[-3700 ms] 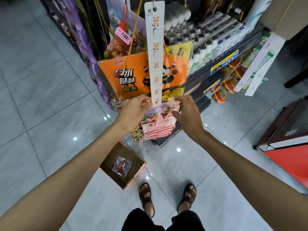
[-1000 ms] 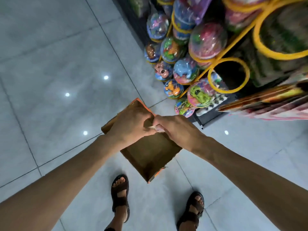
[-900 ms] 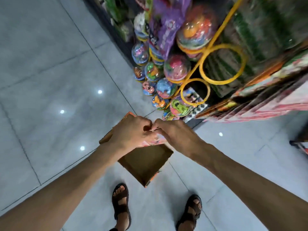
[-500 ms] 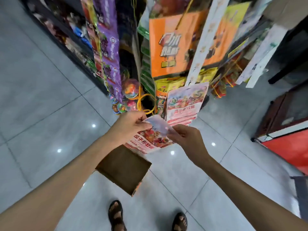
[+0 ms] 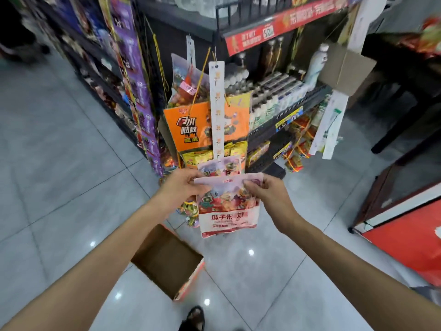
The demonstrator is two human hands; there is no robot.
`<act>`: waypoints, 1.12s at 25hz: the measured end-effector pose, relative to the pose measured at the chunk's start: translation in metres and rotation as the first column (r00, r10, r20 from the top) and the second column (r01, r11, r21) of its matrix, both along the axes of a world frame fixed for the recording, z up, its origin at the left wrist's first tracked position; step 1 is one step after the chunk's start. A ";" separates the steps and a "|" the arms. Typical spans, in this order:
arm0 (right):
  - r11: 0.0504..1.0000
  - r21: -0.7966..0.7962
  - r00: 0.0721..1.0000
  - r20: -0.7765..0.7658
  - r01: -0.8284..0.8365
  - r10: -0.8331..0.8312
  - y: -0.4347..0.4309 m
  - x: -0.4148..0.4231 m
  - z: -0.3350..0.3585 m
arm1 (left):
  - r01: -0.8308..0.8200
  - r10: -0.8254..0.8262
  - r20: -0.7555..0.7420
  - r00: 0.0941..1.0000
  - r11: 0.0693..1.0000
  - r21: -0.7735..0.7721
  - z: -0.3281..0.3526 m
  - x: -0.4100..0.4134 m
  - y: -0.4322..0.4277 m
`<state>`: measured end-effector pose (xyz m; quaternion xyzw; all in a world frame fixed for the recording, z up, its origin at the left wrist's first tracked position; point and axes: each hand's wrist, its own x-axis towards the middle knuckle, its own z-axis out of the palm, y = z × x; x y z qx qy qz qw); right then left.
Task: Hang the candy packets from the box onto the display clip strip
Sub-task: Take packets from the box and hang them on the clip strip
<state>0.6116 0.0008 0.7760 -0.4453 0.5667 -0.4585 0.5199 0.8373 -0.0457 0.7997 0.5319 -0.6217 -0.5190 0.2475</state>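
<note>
I hold a pink-and-white candy packet (image 5: 228,207) upright by its top edge, my left hand (image 5: 181,187) pinching the left corner and my right hand (image 5: 267,194) the right corner. It is just below the white clip strip (image 5: 218,111), which hangs in front of the shelf end. Another candy packet (image 5: 219,166) hangs at the strip's lower end, right behind the one I hold. The brown cardboard box (image 5: 167,259) lies on the floor below my left forearm; no packets are visible in it.
Orange snack bags (image 5: 188,126) hang behind the strip. Shelves with bottles (image 5: 274,96) stand to the right, and a purple packet strip (image 5: 140,91) hangs to the left. A red cabinet (image 5: 410,240) is at the right. Grey tiled floor lies all around.
Both hands rose from the box on the floor with a candy packet. It is now held upright just under the clip strip.
</note>
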 end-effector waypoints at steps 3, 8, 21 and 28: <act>0.999 0.010 0.998 -0.036 -0.043 0.043 -0.011 -0.007 0.006 | 0.029 -0.027 0.051 0.998 0.999 -0.034 0.001 -0.006 -0.009; 0.995 0.072 0.996 -0.047 -0.070 0.073 -0.043 -0.009 0.005 | 0.055 -0.044 0.112 0.993 0.994 -0.096 -0.003 -0.013 -0.038; 0.995 -0.029 0.973 -0.212 -0.098 0.090 -0.114 -0.022 -0.037 | -0.270 0.277 -0.009 0.961 0.932 -0.243 -0.026 -0.058 -0.116; 0.989 -0.029 0.979 -0.145 -0.147 0.141 -0.139 -0.023 -0.039 | -0.198 0.214 0.082 0.973 0.966 -0.169 -0.033 -0.065 -0.135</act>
